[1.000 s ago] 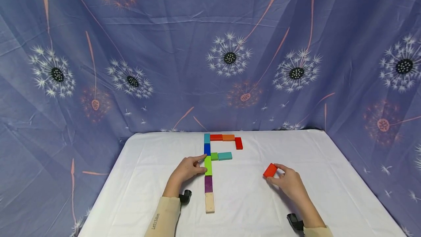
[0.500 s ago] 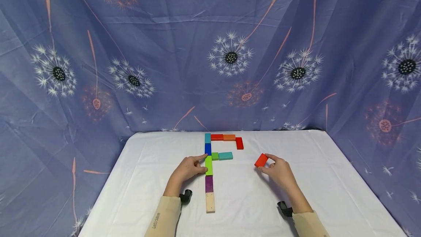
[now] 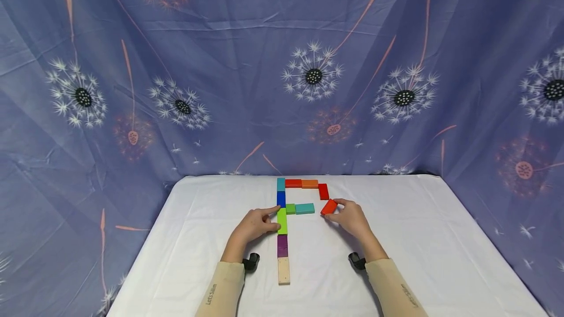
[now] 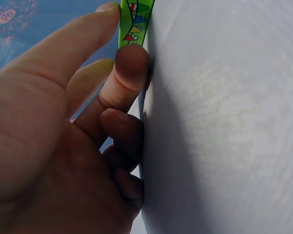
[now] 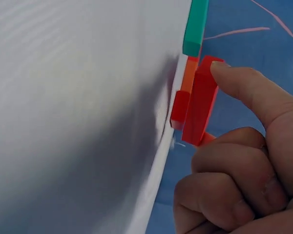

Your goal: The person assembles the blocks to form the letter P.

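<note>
In the head view, my right hand (image 3: 352,218) pinches a red block (image 3: 329,207) between thumb and fingertip. It is tilted and seems just above the table, between a red block lying flat (image 3: 323,192) and a turquoise block (image 3: 305,208). The right wrist view shows the pinched red block (image 5: 201,102) beside the row. My left hand (image 3: 253,225) holds a lime green block (image 3: 282,221) with thumb and index finger, its other fingers curled. This block lies in a column between a blue block (image 3: 281,199) and a purple block (image 3: 282,246).
A light blue block (image 3: 281,184) tops the column; a plain wood block (image 3: 284,271) ends it. From the top, a red block (image 3: 293,183) and an orange block (image 3: 310,184) run right. A small green block (image 3: 290,209) adjoins the turquoise one. White cloth (image 3: 198,248) covers the table.
My right hand has carried the red block leftward and away from me, up to the right end of the rows. My left hand stays on the lime green block.
</note>
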